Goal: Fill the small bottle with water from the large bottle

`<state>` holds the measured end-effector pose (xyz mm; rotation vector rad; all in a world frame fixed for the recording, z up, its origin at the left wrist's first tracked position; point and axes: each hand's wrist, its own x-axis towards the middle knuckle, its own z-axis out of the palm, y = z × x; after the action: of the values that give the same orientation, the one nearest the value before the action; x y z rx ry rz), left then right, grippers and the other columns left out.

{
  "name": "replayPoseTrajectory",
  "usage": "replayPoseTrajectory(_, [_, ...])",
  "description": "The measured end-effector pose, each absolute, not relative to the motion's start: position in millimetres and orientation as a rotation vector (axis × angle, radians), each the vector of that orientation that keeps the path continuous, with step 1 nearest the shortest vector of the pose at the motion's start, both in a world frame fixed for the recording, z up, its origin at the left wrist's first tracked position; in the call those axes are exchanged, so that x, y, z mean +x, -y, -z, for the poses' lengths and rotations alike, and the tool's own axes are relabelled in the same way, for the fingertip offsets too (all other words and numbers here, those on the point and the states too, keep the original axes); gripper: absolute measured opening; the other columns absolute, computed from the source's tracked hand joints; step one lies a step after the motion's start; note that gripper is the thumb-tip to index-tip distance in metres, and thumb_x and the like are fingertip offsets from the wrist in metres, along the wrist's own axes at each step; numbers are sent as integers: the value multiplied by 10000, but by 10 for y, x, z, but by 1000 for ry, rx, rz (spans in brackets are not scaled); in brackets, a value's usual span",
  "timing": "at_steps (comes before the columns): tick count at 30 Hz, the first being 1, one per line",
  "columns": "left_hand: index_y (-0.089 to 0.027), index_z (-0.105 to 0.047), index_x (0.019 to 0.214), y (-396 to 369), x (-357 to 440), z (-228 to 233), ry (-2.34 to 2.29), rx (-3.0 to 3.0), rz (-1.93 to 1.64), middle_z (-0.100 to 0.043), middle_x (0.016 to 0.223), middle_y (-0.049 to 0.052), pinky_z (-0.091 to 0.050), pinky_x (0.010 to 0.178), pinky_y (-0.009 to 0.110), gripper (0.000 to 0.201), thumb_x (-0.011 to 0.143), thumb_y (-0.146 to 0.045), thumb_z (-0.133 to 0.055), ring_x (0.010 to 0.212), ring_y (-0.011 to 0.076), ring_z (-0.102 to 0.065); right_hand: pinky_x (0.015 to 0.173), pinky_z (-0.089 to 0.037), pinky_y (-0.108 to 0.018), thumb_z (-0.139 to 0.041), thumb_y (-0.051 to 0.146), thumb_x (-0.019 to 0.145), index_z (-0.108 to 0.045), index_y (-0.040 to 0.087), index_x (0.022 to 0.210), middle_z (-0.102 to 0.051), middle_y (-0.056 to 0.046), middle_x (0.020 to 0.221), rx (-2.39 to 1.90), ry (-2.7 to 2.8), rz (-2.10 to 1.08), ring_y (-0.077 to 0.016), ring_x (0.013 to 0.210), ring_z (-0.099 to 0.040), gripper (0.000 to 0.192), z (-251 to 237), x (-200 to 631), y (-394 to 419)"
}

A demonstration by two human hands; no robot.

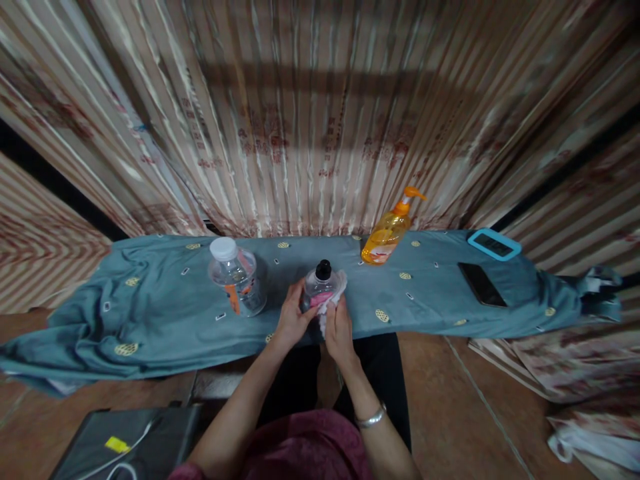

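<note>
A small clear bottle with a black cap [323,270] and a pink label stands upright at the front middle of the cloth-covered table. Wrapped round its left side are the fingers of my left hand [293,315]. My right hand [340,328] grips a crumpled white tissue [338,285] and presses it against the bottle's right side. Part of the bottle's lower body is hidden by my fingers and the tissue. To the left is a large clear bottle with a white lid [223,249]. An orange pump bottle [387,235] with yellow liquid stands at the back right.
The narrow table has a teal cloth [170,313] with pineapple prints. On its right end lie a black phone [481,285] and a blue-framed device [494,245]. Striped curtains [320,133] hang behind. A dark case [130,440] with a white cable sits at lower left.
</note>
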<state>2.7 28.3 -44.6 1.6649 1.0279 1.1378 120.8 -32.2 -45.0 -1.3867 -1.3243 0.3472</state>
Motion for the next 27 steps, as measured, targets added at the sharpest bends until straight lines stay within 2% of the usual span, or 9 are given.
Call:
replayPoseTrajectory(3, [-178,-512,1298,-245,61,473,-1104,1807,-1194,-563,1192,114,-483,987,454,589,739,-265,-674,1138,284,-558,1068,-418,-411,-254,406,1050,-346,137,1440,-512,-162,1329,-1356,1307,-316,-216,1255,-495,482,32,1173,290])
replayPoseTrajectory(5, [-160,-539,1252,-228,88,487,-1118,1886,-1210,-574,1160,121,-472,988,484,535,743,-278,-651,1111,299,-555,1128,-346,-438,-263,449,1039,-313,138,1467,-445,-163,1407,-1329,1335,-286,-224,1344,-402,531,-126,1126,245])
replayPoseTrajectory(9, [-144,-510,1303,-147,111,516,-1102,1949,-1204,-575,1242,159,-425,1041,520,563,752,-226,-594,1166,321,-533,1195,-192,-501,-287,508,1017,-185,61,1511,-214,-212,1547,-1371,1303,-292,-252,1464,-166,673,96,1066,178])
replayPoseTrajectory(12, [-164,-427,1409,-35,83,552,-1079,1938,-1140,-546,1353,156,-410,1073,516,684,740,-157,-567,1232,308,-512,1165,-253,-521,-246,503,1022,-194,-4,1485,-240,-278,1516,-1448,1241,-386,-283,1439,-245,688,482,1088,224])
replayPoseTrajectory(14, [-189,-410,1435,19,43,565,-1039,1924,-1113,-530,1402,139,-408,1089,511,707,744,-137,-551,1263,292,-504,1154,-282,-511,-257,508,1019,-238,15,1473,-296,-266,1494,-1466,1241,-439,-282,1417,-297,671,658,1117,298])
replayPoseTrajectory(19, [-225,-486,1387,-89,-57,451,-967,1704,-1031,-596,1336,105,-539,948,422,544,848,-252,-549,1146,234,-601,1104,-363,-461,-323,498,1007,-402,95,1384,-465,-203,1385,-1489,1240,-472,-257,1306,-446,557,731,1188,473])
replayPoseTrajectory(22, [-236,-435,1433,-273,-47,324,-967,1644,-982,-550,1399,117,-566,880,391,790,721,-349,-758,1052,226,-634,965,-467,-432,-358,475,1002,-546,115,1176,-610,-158,1132,-1537,1198,-463,-241,1078,-590,443,710,1262,533])
replayPoseTrajectory(24, [-233,-422,1444,-384,-2,268,-986,1639,-985,-493,1466,128,-521,969,434,928,620,-339,-837,1182,276,-583,896,-492,-406,-373,419,989,-574,121,1115,-640,-119,1020,-1572,1177,-465,-219,968,-623,381,684,1337,583])
replayPoseTrajectory(27, [-212,-463,1403,-482,96,240,-927,1530,-948,-505,1459,128,-459,1046,473,884,606,-301,-833,1324,317,-488,871,-495,-381,-370,333,920,-597,133,1123,-663,-100,1006,-1622,1183,-490,-217,937,-637,365,594,1463,693])
